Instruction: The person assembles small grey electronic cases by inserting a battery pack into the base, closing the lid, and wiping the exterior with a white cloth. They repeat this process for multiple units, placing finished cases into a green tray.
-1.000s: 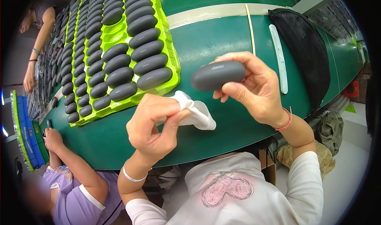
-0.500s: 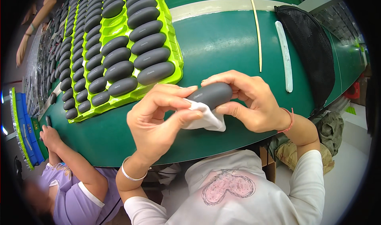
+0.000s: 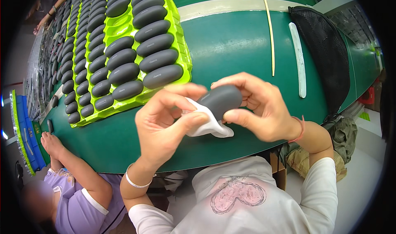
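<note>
A smooth dark grey oval case (image 3: 225, 100) is pinched by its right end between the fingers and thumb of my right hand (image 3: 266, 108). My left hand (image 3: 161, 120) grips a white cloth (image 3: 204, 120) between thumb and fingers. The cloth lies against the case's left end, and a corner of it hangs below. Both hands are raised over the near edge of the green table (image 3: 229, 61). Beyond my left hand is a lime-green moulded tray (image 3: 184, 54) with rows of similar dark cases, one slot of which shows bare green.
To the right lie a thin wooden stick (image 3: 270, 38), a pale flat strip (image 3: 298, 61) and a black mesh cover (image 3: 326, 52). A person in purple (image 3: 84, 197) sits at the left, a hand by a dark piece (image 3: 50, 126). Blue and green trays (image 3: 31, 131) stand beyond.
My left forefinger has lifted from the case, and the cloth has shifted slightly left. The case has turned a little. The neighbour's hand has come off the dark piece; a far arm has moved.
</note>
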Tool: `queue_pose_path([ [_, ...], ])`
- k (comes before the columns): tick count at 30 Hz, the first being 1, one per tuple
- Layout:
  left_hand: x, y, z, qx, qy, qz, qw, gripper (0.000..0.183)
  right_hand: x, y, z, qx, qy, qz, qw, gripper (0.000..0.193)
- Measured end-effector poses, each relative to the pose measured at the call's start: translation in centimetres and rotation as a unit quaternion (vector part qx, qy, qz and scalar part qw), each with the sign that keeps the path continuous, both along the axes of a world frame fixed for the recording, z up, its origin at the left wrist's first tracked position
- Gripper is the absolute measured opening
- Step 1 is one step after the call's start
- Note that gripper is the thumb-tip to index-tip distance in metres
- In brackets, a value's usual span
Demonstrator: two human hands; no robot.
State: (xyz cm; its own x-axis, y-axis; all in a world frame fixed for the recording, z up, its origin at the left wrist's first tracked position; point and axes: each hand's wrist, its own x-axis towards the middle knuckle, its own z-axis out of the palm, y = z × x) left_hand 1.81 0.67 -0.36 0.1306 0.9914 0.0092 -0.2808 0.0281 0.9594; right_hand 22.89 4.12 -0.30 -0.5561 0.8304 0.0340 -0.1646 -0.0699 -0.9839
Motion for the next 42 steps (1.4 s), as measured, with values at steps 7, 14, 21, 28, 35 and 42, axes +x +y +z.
queue_pose_path([
  [7, 0.2, -0.4, -0.3, 0.047, 0.011, 0.033, 0.998, 0.02, 0.1, 0.0, 0.5, -0.018, 0.032, -0.008, 0.999, 0.039],
  [14, 0.2, -0.6, 0.0, 0.024, -0.001, 0.042, 0.999, 0.021, 0.0, 0.0, 0.4, -0.003, 0.033, 0.033, 0.999, 0.038],
  [21, -1.1, -0.1, -0.4, 0.012, -0.066, 0.068, 0.995, 0.02, 0.9, 1.2, 0.1, -0.157, 0.122, 0.06, 0.978, 0.04],
  [28, 0.2, 0.1, 0.2, 0.108, 0.097, 0.006, 0.989, 0.022, -0.1, -0.1, -0.5, -0.009, 0.032, 0.032, 0.999, 0.04],
  [35, -0.4, -0.5, -0.4, 0.096, 0.079, 0.051, 0.991, 0.015, 0.6, 0.9, 0.3, -0.109, 0.081, 0.016, 0.991, 0.037],
  [42, -0.6, -0.3, 0.4, 0.032, 0.035, 0.109, 0.993, 0.019, 1.3, 1.7, 0.3, -0.192, 0.124, 0.011, 0.973, 0.041],
])
